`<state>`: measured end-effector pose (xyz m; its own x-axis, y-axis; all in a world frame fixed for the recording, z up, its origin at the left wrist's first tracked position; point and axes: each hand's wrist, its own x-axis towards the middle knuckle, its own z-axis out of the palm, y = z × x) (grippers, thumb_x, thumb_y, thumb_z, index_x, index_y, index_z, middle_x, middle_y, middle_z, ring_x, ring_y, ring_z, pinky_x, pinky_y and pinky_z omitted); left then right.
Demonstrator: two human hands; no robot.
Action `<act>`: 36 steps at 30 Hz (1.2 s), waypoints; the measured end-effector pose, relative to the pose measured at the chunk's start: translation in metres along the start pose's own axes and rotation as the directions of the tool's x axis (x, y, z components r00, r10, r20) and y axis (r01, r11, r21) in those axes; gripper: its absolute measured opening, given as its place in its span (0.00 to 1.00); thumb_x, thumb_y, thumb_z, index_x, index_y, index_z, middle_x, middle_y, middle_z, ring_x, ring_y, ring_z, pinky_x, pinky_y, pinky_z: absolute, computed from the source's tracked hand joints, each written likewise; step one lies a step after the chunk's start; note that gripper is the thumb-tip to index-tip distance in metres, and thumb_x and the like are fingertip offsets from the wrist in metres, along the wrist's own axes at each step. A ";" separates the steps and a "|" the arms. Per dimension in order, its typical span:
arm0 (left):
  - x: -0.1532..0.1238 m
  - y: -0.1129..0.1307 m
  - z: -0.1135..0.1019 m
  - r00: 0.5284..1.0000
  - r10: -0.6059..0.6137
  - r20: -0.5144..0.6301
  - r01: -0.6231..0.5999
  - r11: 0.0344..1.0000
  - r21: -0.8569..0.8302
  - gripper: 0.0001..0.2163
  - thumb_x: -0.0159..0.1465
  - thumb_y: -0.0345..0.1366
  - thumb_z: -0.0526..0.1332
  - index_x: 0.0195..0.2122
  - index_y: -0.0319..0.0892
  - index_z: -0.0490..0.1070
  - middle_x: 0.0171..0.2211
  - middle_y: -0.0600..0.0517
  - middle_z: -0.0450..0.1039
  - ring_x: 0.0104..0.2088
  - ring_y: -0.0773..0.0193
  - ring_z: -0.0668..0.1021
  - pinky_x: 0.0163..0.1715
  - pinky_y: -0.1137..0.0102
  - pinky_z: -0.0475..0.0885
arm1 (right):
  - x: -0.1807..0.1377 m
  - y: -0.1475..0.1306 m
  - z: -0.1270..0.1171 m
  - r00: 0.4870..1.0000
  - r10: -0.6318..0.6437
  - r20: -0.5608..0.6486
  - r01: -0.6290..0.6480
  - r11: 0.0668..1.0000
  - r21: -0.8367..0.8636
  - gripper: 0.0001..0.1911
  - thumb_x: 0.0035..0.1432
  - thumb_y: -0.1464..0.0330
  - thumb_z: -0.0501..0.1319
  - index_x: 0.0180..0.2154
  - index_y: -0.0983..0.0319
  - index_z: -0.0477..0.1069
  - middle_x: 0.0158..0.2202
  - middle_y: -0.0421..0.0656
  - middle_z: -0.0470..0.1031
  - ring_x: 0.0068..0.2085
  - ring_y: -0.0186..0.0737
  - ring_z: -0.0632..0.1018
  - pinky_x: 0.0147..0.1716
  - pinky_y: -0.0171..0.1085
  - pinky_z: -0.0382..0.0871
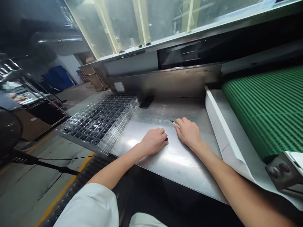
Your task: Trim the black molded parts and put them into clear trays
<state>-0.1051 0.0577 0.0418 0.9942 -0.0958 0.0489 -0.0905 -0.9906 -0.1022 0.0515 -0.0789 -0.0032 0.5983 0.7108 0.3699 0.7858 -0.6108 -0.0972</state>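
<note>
My left hand (154, 141) rests over the metal worktop (161, 164), its fingers closed around a small black part (166, 138). Only an edge of that part shows; the fingers cover the rest. To its right, my right hand (188, 130) is closed on a slim pair of tweezers (173, 122). The thin metal tips point up and left, away from the black part. A gap separates the two hands. Left of them stand stacked clear plastic trays (120, 126), their compartments filled with several small black parts.
A black phone (146, 102) lies at the worktop's back left. On the right, a white guard strip (219, 126) borders a green conveyor belt (267, 107). Behind rises a metal wall (175, 82) under clear panels. A black fan (9, 132) stands at far left.
</note>
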 end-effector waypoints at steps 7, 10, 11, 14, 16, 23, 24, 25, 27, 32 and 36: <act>0.014 -0.002 0.003 0.999 0.054 0.008 -0.054 0.995 0.088 0.09 0.71 0.33 0.57 0.39 0.38 0.76 0.38 0.44 0.75 0.39 0.54 0.77 0.37 0.60 0.71 | 0.001 0.001 0.003 0.998 -0.045 -0.042 0.044 0.999 -0.024 0.16 0.72 0.74 0.55 0.57 0.59 0.74 0.40 0.46 0.75 0.40 0.47 0.77 0.30 0.40 0.57; 0.019 -0.002 0.005 0.998 0.066 0.009 -0.066 0.995 0.079 0.08 0.70 0.31 0.58 0.40 0.37 0.77 0.38 0.43 0.76 0.38 0.53 0.77 0.35 0.60 0.71 | 0.000 0.002 0.004 0.997 -0.027 -0.065 0.028 1.000 0.004 0.19 0.73 0.74 0.54 0.59 0.58 0.73 0.40 0.46 0.75 0.38 0.46 0.78 0.26 0.39 0.55; 0.020 -0.003 0.005 0.998 0.068 0.006 -0.068 0.995 0.067 0.08 0.69 0.31 0.58 0.40 0.37 0.77 0.38 0.43 0.76 0.38 0.53 0.78 0.34 0.61 0.71 | -0.001 0.003 0.005 0.996 -0.012 -0.088 0.015 0.999 0.031 0.19 0.73 0.73 0.53 0.60 0.58 0.73 0.41 0.46 0.76 0.36 0.45 0.78 0.25 0.39 0.55; 0.024 -0.006 0.004 0.999 0.051 -0.016 -0.051 0.998 -0.021 0.08 0.69 0.31 0.58 0.42 0.38 0.78 0.39 0.44 0.76 0.40 0.53 0.79 0.35 0.62 0.71 | 0.001 0.004 0.008 0.979 0.041 -0.201 0.012 0.966 0.257 0.19 0.74 0.68 0.51 0.60 0.58 0.72 0.44 0.46 0.76 0.32 0.43 0.78 0.28 0.39 0.62; 0.030 -0.012 -0.001 0.999 0.016 -0.049 -0.023 0.988 -0.156 0.09 0.69 0.31 0.59 0.45 0.40 0.79 0.41 0.45 0.77 0.43 0.53 0.79 0.37 0.63 0.72 | 0.003 0.005 0.008 0.959 0.096 -0.265 0.044 0.879 0.475 0.19 0.73 0.65 0.50 0.58 0.59 0.73 0.42 0.45 0.76 0.30 0.42 0.78 0.33 0.41 0.69; 0.079 -0.029 -0.016 0.944 -0.320 -0.078 -0.028 0.156 -0.987 0.15 0.62 0.30 0.68 0.51 0.40 0.78 0.35 0.49 0.77 0.34 0.66 0.75 0.37 0.68 0.69 | 0.006 0.006 0.004 0.864 0.385 -0.323 -0.026 0.677 0.736 0.26 0.69 0.50 0.55 0.57 0.59 0.76 0.43 0.50 0.78 0.35 0.52 0.79 0.37 0.51 0.73; 0.087 -0.029 -0.015 0.951 -0.307 -0.042 -0.054 -0.032 -0.998 0.17 0.61 0.31 0.69 0.52 0.39 0.77 0.34 0.50 0.75 0.33 0.67 0.74 0.36 0.69 0.69 | 0.006 0.007 0.005 0.860 0.418 -0.292 -0.047 0.634 0.772 0.28 0.68 0.48 0.57 0.57 0.59 0.76 0.43 0.51 0.78 0.34 0.52 0.78 0.35 0.51 0.73; 0.094 -0.030 -0.013 0.960 -0.279 -0.012 -0.067 -0.189 -0.980 0.20 0.59 0.33 0.71 0.53 0.37 0.77 0.33 0.51 0.74 0.32 0.67 0.74 0.36 0.69 0.70 | 0.006 0.007 0.007 0.859 0.442 -0.258 -0.063 0.592 0.803 0.30 0.66 0.45 0.58 0.57 0.59 0.76 0.43 0.51 0.79 0.32 0.53 0.78 0.33 0.51 0.72; 0.105 -0.030 -0.006 0.972 -0.234 0.034 -0.065 -0.405 -0.912 0.24 0.56 0.34 0.74 0.54 0.34 0.77 0.32 0.52 0.73 0.31 0.68 0.74 0.38 0.68 0.71 | 0.006 0.006 0.010 0.856 0.469 -0.219 -0.079 0.537 0.840 0.33 0.62 0.42 0.61 0.56 0.59 0.77 0.41 0.51 0.80 0.32 0.54 0.78 0.31 0.50 0.71; 0.105 -0.028 0.017 0.982 -0.176 0.068 -0.055 -0.610 -0.790 0.25 0.52 0.32 0.75 0.52 0.34 0.77 0.42 0.44 0.78 0.38 0.63 0.79 0.45 0.63 0.74 | 0.004 -0.003 0.007 0.852 0.454 -0.261 -0.024 0.532 0.846 0.26 0.59 0.44 0.67 0.47 0.56 0.82 0.39 0.49 0.80 0.38 0.56 0.80 0.34 0.49 0.74; 0.096 -0.027 0.024 0.991 -0.133 0.021 -0.063 -0.598 -0.799 0.24 0.53 0.37 0.77 0.50 0.35 0.77 0.42 0.44 0.79 0.38 0.61 0.79 0.42 0.63 0.76 | 0.002 -0.011 0.001 0.852 0.419 -0.315 0.063 0.515 0.855 0.20 0.58 0.49 0.71 0.40 0.58 0.81 0.34 0.45 0.79 0.32 0.46 0.78 0.32 0.42 0.73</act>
<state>-0.0060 0.0774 0.0250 0.9984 0.0385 0.0407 -0.0548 0.5204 0.8521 0.0440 -0.0703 -0.0023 0.7890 0.2396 0.5657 0.5767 0.0283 -0.8164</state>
